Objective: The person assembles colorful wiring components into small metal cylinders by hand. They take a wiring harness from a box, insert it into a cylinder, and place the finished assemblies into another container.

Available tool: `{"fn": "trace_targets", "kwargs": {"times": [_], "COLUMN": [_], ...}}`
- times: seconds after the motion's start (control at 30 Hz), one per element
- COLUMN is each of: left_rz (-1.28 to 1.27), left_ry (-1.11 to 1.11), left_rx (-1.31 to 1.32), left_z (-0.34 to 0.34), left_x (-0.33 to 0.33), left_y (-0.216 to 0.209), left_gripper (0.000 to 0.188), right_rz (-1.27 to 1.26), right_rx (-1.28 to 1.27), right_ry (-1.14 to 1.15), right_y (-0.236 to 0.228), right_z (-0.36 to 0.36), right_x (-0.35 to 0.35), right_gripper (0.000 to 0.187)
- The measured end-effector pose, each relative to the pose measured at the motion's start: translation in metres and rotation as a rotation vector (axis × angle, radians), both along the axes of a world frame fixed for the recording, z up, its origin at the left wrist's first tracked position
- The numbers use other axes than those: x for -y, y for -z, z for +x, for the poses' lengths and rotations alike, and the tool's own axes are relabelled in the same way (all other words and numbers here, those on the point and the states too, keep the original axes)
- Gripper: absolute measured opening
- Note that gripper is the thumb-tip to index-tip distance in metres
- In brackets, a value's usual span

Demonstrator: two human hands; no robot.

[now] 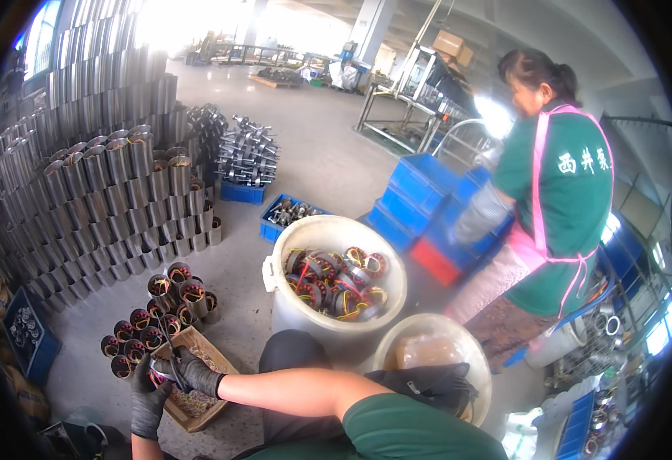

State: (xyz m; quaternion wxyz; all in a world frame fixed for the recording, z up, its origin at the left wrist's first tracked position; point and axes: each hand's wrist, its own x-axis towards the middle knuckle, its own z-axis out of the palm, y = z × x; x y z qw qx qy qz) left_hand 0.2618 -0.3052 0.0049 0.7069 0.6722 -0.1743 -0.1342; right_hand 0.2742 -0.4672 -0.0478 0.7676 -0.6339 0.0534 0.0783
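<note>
Both my hands wear dark grey gloves and work close together at the lower left, over a wooden box (212, 354) strewn with small bits. My left hand (150, 402) is closed; a patch of pink shows by its fingers, but what it grips is mostly hidden. My right hand (198, 374) is closed on a slim dark tool (170, 345) that points up and away; its exact kind cannot be made out. Just beyond the hands stand several metal motor cylinders (150, 337) with red and yellow wires inside.
A white tub (336, 230) of wound motor coils (336, 284) stands ahead, beside a smaller tub (428, 326) holding a plastic-wrapped bundle. Stacked steel tubes (98, 199) rise at left. Rotors (248, 149) fill blue crates behind. A co-worker (558, 184) handles blue crates (420, 192) at right.
</note>
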Motion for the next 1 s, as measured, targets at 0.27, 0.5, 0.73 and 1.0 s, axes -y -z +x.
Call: {"fn": "trace_targets", "kwargs": {"times": [0.27, 0.5, 0.73, 1.0], "left_rz": [0.199, 0.008, -0.153, 0.102], "left_ry": [-0.129, -0.137, -0.381, -0.463], "left_rx": [0.165, -0.093, -0.418, -0.458], "left_z": [-0.002, 0.001, 0.016, 0.011], "left_x": [-0.027, -0.004, -0.023, -0.036], "left_y": [0.023, 0.017, 0.027, 0.035], "left_gripper": [0.057, 0.042, 0.025, 0.037], "right_rz": [0.306, 0.630, 0.134, 0.691], "right_rx": [-0.379, -0.262, -0.219, -0.084], "right_ry": [-0.061, 0.200, -0.147, 0.412], "right_y": [-0.126, -0.013, -0.022, -0.118], "right_z": [-0.036, -0.007, -0.011, 0.064], "right_x": [-0.002, -0.004, 0.033, 0.122], "right_gripper": [0.022, 0.041, 0.049, 0.020]}}
